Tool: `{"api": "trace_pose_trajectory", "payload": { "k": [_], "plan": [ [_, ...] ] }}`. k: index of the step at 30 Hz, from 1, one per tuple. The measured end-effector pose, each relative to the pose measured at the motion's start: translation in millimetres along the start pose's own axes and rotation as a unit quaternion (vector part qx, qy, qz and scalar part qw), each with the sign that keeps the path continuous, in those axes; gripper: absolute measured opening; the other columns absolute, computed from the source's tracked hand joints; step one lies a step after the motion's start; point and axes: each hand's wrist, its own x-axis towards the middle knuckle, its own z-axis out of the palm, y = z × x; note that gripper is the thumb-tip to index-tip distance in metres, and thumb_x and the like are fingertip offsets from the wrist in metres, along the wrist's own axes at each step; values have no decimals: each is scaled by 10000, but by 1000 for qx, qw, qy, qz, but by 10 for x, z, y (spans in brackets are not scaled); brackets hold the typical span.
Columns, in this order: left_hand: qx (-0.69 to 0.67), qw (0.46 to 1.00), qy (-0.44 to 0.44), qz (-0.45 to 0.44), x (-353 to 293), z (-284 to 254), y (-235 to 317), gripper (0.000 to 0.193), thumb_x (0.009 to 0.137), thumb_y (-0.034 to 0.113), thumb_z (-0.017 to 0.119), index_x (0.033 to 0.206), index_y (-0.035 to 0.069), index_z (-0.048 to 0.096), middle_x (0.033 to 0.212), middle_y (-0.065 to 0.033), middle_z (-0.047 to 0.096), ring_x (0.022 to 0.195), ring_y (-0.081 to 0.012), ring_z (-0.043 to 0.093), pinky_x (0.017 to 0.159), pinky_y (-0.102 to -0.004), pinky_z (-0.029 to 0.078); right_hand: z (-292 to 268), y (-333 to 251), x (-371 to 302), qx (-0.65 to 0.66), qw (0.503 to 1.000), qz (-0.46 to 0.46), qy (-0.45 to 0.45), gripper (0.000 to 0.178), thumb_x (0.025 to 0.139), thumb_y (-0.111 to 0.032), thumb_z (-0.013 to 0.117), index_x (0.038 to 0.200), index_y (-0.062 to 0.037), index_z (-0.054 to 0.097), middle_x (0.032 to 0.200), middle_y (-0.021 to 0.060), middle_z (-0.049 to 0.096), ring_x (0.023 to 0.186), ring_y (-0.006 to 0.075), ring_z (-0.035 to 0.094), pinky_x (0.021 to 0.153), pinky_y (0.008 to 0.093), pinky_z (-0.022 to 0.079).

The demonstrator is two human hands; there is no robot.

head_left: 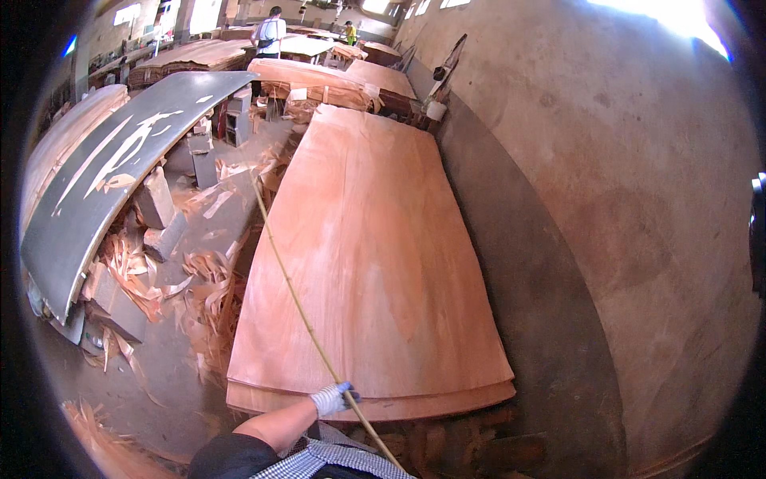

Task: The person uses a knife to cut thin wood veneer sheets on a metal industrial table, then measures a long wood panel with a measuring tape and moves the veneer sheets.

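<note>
My left hand (332, 399), in a white glove with blue fingertips, is closed around a long thin bamboo stick (291, 289). From the lower edge of the view the stick slants up and left, its far end out past the left side of the veneer stack. Below it lies a large reddish-brown wood veneer sheet (375, 239) on top of a stack. Along the near end, the edge of a lower sheet (431, 407) sticks out. My left hand is over this near edge. My right hand is not in view.
To the left, a dark panel (120, 172) rests on concrete blocks (155, 198). Veneer scraps (211, 295) litter the floor between it and the stack. A concrete wall (590, 160) rises on the right. Further back are more veneer stacks (319, 76) and a person (270, 33).
</note>
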Motion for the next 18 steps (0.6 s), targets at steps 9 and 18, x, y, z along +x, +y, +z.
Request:
{"api": "trace_pose_trajectory", "payload": {
  "k": [9, 18],
  "plan": [
    [173, 976, -73, -114, 620, 773, -1064, 240, 827, 294, 638, 934, 90, 572, 958, -134, 629, 869, -289, 605, 750, -436, 491, -8, 71, -46, -1, 1000, 12, -2, 325, 878, -355, 522, 977, -46, 543, 811, 105, 570, 669, 214, 570, 565, 335, 463],
    [282, 946, -53, -148, 794, 1088, -1356, 275, 875, 288, 566, 1029, 64, 526, 928, -146, 594, 863, -315, 580, 748, -464, 485, -101, 312, -143, 4, 999, 47, 4, 329, 878, -357, 522, 992, -50, 544, 836, 105, 573, 690, 210, 573, 580, 330, 466]
  ]
}}
